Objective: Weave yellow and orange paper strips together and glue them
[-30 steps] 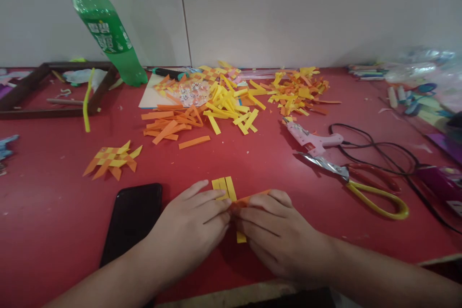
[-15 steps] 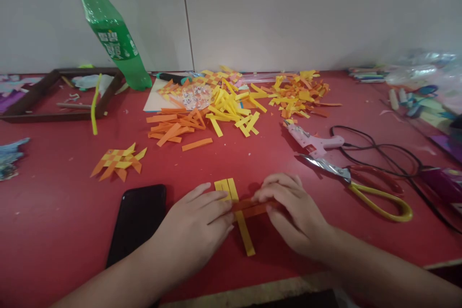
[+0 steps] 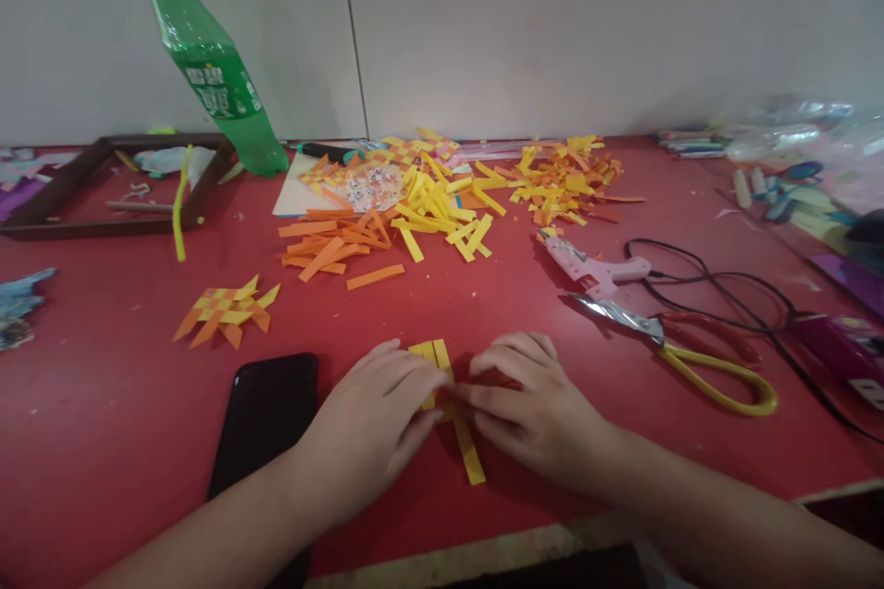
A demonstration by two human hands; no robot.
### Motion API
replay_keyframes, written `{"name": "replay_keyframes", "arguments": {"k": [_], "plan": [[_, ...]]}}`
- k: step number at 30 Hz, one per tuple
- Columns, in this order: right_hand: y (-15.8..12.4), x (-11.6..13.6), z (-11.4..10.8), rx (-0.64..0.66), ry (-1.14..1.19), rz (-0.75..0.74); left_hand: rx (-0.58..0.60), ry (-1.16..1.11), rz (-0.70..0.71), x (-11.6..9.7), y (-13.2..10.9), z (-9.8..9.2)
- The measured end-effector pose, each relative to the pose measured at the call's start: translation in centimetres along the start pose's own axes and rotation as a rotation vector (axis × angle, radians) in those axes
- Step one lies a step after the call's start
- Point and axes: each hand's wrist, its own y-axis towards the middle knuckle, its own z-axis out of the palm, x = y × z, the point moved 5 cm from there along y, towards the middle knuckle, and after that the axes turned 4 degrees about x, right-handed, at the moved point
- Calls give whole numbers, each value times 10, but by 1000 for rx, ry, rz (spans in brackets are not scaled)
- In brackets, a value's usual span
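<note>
Yellow paper strips (image 3: 470,456) lie at the front middle of the red table, crossed by orange strips mostly covered by my fingers. My left hand (image 3: 383,414) rests at their left side, its fingertips closed on the strips near the crossing. From the right, my right hand (image 3: 529,400) reaches in with bent fingers pressed on the orange strips, its tips close to those of the left hand. To the left lies a woven orange and yellow paper fish (image 3: 226,311).
A black phone (image 3: 266,423) lies beside my left forearm. Scissors (image 3: 718,382) and a pink glue gun (image 3: 594,269) with its cord are at right. Loose yellow strips (image 3: 432,202), orange strips (image 3: 331,248), a green bottle (image 3: 221,92) and a brown frame (image 3: 103,225) stand behind.
My right hand has moved left, up to my left fingertips, and now covers most of the orange strips. The left hand's fingers have drawn together. The view has shifted slightly.
</note>
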Motion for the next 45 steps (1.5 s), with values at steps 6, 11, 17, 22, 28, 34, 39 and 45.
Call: {"name": "replay_keyframes", "arguments": {"k": [6, 11, 17, 22, 28, 34, 39, 45], "plan": [[0, 2, 0, 3, 21, -22, -6, -9, 16, 0, -2, 1], [0, 2, 2, 1, 29, -27, -18, 16, 35, -2, -4, 0], [0, 1, 2, 10, 41, 10, -80, 187, 177, -10, -3, -3], [0, 1, 2, 0, 42, 10, -103, 312, 255, -16, -8, 1], [1, 0, 2, 15, 63, 14, -157, 415, 322, -25, -16, 3], [1, 1, 1, 14, 44, 13, -116, 367, 252, -18, -14, 2], [1, 0, 1, 5, 32, 19, -87, 399, 219, -14, -14, 3], [1, -1, 1, 12, 69, 34, -128, 406, 224, -17, -12, -2]]}}
